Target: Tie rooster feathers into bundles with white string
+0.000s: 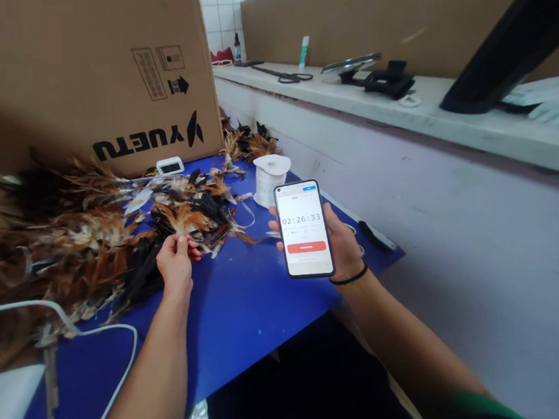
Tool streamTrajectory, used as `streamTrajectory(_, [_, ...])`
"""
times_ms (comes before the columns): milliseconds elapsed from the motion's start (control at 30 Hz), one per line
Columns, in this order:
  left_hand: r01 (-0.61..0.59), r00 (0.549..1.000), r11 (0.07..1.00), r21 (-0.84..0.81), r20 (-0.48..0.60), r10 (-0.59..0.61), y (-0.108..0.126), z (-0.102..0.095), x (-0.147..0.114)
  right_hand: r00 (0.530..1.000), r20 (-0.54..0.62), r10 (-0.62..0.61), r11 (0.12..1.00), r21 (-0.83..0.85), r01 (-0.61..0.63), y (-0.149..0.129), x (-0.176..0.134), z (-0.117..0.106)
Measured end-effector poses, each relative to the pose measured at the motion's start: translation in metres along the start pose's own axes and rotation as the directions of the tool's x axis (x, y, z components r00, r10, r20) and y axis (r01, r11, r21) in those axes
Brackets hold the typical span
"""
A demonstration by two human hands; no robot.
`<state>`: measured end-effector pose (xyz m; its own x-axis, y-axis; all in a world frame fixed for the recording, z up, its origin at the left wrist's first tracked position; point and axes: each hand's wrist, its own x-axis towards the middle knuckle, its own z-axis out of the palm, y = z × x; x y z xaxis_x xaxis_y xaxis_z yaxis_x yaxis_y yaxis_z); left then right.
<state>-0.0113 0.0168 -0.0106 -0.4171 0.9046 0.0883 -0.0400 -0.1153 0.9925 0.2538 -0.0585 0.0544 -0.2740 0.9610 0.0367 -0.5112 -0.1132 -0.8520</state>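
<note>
In my right hand [344, 246] is an upright smartphone [307, 259], its lit screen facing me with "02:26:33" above a red button. My left hand [175, 263] pinches a small bunch of feathers [183, 218], brown and black with pale bases, just over the blue tabletop [241, 304]. Loose brown and black feathers [80, 233] are heaped to its left and beyond it. Behind the phone stands a white spool [271, 179] of ribbon or tape.
A large cardboard box [101, 68] rises behind the feathers, with a small white digital display [170, 166] before it. White cable [123, 327] loops at left. Along the right, a ledge [328, 91] carries scissors [292, 76], a glue stick [303, 52] and a black hair claw [390, 82].
</note>
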Motion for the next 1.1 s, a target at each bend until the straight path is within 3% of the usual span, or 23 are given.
streamTrajectory(1100, [0.025,1.000,1.000,0.009,-0.012,-0.025,0.002,0.001,0.000,0.996,-0.054,-0.065,0.998,0.021,0.066,-0.018,0.002,-0.017])
